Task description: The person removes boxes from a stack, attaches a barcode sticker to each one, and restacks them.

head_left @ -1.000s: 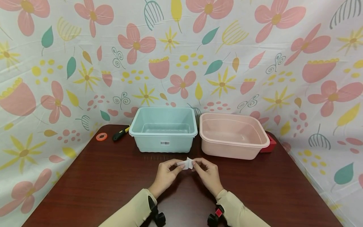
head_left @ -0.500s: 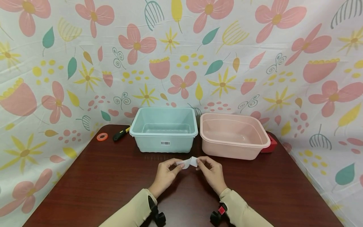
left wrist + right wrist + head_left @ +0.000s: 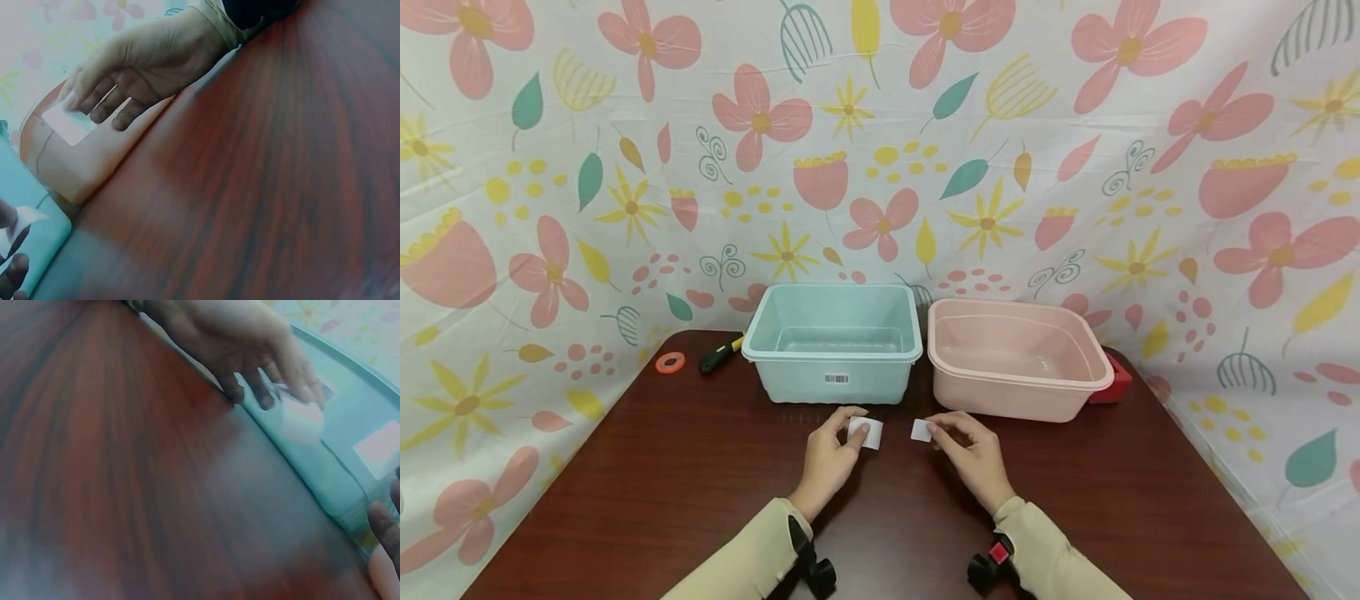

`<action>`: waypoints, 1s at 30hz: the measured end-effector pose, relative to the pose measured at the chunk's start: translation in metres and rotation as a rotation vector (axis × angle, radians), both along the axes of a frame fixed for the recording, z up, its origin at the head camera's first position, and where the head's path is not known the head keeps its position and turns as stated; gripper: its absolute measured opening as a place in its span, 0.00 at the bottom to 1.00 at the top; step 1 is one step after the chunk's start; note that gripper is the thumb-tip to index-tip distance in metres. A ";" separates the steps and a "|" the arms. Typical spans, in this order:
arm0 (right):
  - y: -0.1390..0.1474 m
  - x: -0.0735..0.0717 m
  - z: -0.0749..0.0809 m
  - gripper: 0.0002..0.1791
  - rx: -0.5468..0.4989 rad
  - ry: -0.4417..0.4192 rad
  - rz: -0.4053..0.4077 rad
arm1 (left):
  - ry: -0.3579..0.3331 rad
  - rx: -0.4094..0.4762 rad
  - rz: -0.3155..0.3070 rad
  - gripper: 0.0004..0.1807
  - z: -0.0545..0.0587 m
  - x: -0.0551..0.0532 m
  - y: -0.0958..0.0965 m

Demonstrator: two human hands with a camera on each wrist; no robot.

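Observation:
My left hand (image 3: 829, 463) pinches a curled white paper piece (image 3: 873, 434) between thumb and fingers, above the table in front of the blue basin. Its curl shows best in the right wrist view, where this paper piece (image 3: 302, 422) hangs from the fingertips. To the right, my right hand (image 3: 976, 460) holds a small flat white square, sticker-like (image 3: 920, 430), by its right edge. In the left wrist view the white square (image 3: 74, 128) lies against the thumb, with the other fingers loosely bent. A gap separates the two white pieces.
Behind the hands stand a light blue basin (image 3: 831, 379) and a pink basin (image 3: 1007, 402). At the back left lie an orange tape ring (image 3: 670, 362) and a dark green handled tool (image 3: 720, 355). A red object (image 3: 1118, 380) sits partly behind the pink basin.
The white pieces, joined between both hands earlier, have come apart. My right hand has moved right with the flat square; my left hand has moved slightly left with the curled piece.

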State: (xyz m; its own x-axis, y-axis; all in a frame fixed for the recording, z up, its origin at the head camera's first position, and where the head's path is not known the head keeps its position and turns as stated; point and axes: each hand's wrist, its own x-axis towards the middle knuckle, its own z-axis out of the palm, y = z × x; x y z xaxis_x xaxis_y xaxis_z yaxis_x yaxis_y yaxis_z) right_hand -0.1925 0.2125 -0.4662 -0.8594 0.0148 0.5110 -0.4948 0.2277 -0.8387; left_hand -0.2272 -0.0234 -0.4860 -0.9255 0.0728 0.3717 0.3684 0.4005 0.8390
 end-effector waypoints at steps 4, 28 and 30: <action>0.019 -0.005 -0.016 0.08 0.010 -0.031 0.059 | -0.015 -0.058 0.043 0.13 -0.001 0.001 0.001; 0.071 0.045 -0.022 0.07 0.131 -0.071 0.246 | 0.245 0.061 -0.436 0.10 -0.003 0.043 0.057; 0.071 0.047 -0.023 0.08 0.150 -0.051 0.253 | 0.202 0.059 -0.449 0.11 -0.004 0.045 0.067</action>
